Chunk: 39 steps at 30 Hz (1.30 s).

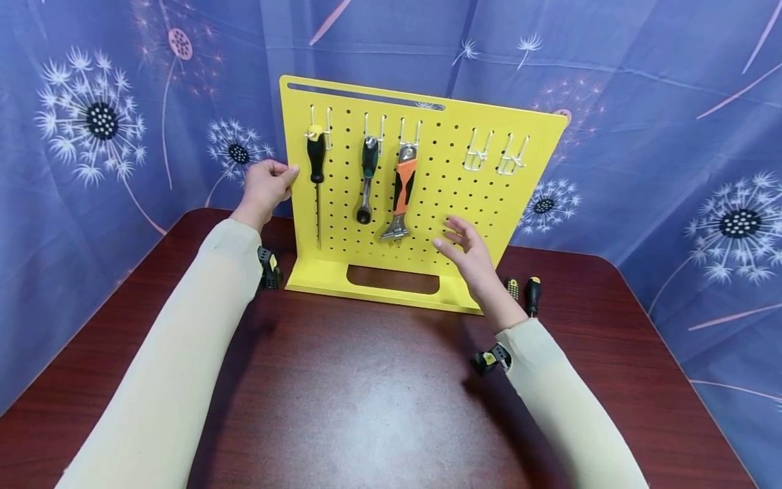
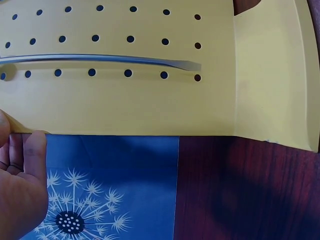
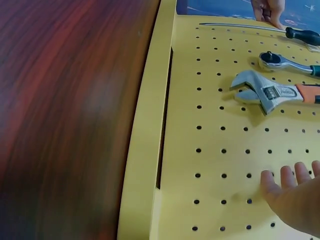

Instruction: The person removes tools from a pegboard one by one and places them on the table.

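A yellow pegboard [image 1: 421, 224] stands upright on the table. My left hand [image 1: 265, 190] pinches its left edge between thumb and fingers; the left wrist view shows the hand [image 2: 22, 175] at that edge. My right hand [image 1: 470, 255] is in front of the board's lower right part, fingers spread and holding nothing. On the board hang a black-handled screwdriver [image 1: 316, 157], a ratchet wrench [image 1: 368, 163] and an adjustable wrench [image 1: 405, 183] with an orange and black handle. The right wrist view shows the adjustable wrench's jaw end [image 3: 265, 92] closely.
Two white hooks, a left one [image 1: 476, 153] and a right one [image 1: 512, 159], hold no tool. Behind the board's right side, a black-handled tool [image 1: 533, 292] and a yellow-and-black handle [image 1: 512, 288] stand partly hidden. A blue curtain [image 1: 379, 41] surrounds the dark red table [image 1: 342, 380].
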### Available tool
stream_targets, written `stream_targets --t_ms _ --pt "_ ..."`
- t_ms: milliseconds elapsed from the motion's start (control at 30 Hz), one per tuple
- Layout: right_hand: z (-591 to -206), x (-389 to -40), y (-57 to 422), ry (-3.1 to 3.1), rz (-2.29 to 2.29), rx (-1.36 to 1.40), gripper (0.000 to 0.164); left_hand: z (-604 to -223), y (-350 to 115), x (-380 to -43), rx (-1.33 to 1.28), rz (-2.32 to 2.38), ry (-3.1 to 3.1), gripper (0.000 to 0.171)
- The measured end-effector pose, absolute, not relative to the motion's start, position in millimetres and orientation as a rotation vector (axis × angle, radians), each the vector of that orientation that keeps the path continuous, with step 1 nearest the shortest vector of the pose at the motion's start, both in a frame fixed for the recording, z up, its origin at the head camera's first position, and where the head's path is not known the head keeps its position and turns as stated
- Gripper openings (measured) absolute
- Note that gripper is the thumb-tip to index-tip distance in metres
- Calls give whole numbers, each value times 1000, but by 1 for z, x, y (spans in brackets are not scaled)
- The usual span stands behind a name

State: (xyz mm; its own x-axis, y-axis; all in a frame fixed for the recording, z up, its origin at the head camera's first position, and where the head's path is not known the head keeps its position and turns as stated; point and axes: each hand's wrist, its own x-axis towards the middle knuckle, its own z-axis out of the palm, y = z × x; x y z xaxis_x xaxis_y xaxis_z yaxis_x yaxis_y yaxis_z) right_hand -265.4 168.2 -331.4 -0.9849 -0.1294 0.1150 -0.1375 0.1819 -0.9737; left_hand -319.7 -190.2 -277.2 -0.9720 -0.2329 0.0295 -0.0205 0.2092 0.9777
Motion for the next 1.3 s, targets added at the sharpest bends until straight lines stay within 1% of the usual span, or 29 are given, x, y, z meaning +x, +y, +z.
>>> stream_targets --t_ms 467,800,1300 --pt "-314 -281 135 -2364 2082 363 63 -276 -191 -321 251 -1848 -2320 15" --pt "-313 -290 123 -2306 2147 411 58 -276 -191 -321 265 -1861 -2318 16" --pt "-307 -301 109 -2271 2183 362 50 -275 -189 -318 251 -1853 -2328 16"
